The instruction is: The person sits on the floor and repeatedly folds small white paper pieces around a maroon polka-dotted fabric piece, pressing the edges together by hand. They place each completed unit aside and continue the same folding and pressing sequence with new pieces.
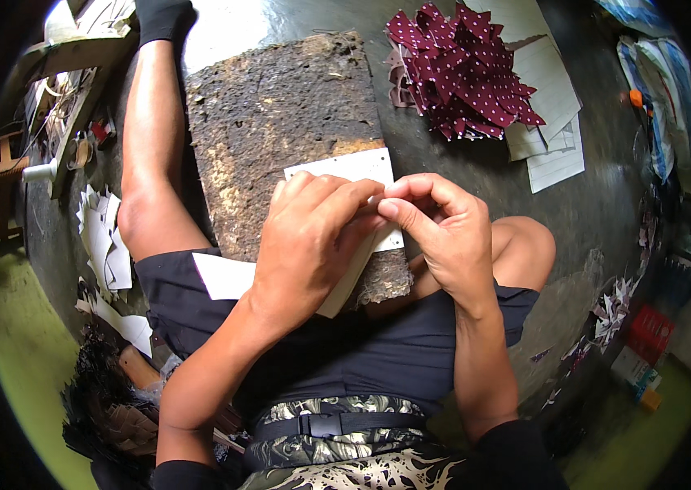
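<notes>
My left hand [308, 237] and my right hand [446, 233] meet over the near right corner of a rough, dark board [280, 106]. Thumb and fingers of both are pinched close together, almost tip to tip. Whatever sits between the fingertips is too small or too hidden to make out. Beneath them lies a white sheet [353, 166] with small dark dots or holes near its edges. A pale folded edge [344, 292] shows below my left hand. Another white piece [223, 276] rests on my thigh, partly covered by my left wrist.
Maroon cloth pieces with white dots [468, 73] are heaped at the far right, beside white sheets [557, 155]. White cut pieces [104, 237] lie left of my leg. Dark scraps [104, 400] pile up at the near left. A wooden frame [76, 57] stands far left; plastic bags [664, 106] lie right.
</notes>
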The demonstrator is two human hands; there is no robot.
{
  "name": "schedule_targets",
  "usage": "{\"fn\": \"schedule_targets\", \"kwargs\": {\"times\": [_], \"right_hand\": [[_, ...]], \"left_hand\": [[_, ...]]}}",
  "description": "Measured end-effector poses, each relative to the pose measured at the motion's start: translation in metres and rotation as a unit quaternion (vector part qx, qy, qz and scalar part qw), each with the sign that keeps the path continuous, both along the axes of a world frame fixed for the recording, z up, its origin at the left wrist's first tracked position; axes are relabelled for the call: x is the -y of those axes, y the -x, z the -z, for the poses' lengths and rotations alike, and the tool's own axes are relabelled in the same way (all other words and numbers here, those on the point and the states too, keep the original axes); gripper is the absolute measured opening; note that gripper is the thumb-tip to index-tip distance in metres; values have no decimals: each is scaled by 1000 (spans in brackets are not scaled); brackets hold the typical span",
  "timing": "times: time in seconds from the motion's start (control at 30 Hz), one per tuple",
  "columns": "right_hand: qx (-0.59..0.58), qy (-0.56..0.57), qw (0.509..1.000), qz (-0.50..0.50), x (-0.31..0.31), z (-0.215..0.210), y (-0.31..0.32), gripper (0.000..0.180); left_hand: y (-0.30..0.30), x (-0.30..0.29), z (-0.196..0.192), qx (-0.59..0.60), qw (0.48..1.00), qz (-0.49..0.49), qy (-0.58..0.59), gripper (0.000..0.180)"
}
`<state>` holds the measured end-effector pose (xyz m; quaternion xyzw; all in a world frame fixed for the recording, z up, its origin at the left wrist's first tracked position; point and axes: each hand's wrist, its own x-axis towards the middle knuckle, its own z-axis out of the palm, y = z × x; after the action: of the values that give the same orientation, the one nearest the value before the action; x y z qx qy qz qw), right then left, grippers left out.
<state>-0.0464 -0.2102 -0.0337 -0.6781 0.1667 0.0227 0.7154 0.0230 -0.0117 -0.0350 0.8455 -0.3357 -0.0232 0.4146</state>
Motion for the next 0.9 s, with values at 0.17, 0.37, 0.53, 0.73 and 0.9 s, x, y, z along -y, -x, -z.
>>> {"fn": "schedule_targets", "kwargs": {"times": [0.17, 0.37, 0.53, 0.73, 0.9], "right_hand": [[-6, -69, 998, 6, 8, 7, 2, 15], [-5, -59, 998, 6, 11, 14, 4, 16], [-61, -154, 986, 30, 13, 16, 1, 20], [-70, -71, 994, 45, 7, 18, 0, 25], [-56, -73, 994, 57, 3, 21, 1, 27]], "left_hand": [[6, 3, 4, 46, 999, -23, 1, 27], [5, 6, -2, 46, 999, -4, -15, 32], [4, 4, 1, 71, 997, 4, -9, 34], [2, 2, 3, 91, 996, 25, -10, 37], [0, 1, 3, 98, 994, 42, -17, 38]]}}
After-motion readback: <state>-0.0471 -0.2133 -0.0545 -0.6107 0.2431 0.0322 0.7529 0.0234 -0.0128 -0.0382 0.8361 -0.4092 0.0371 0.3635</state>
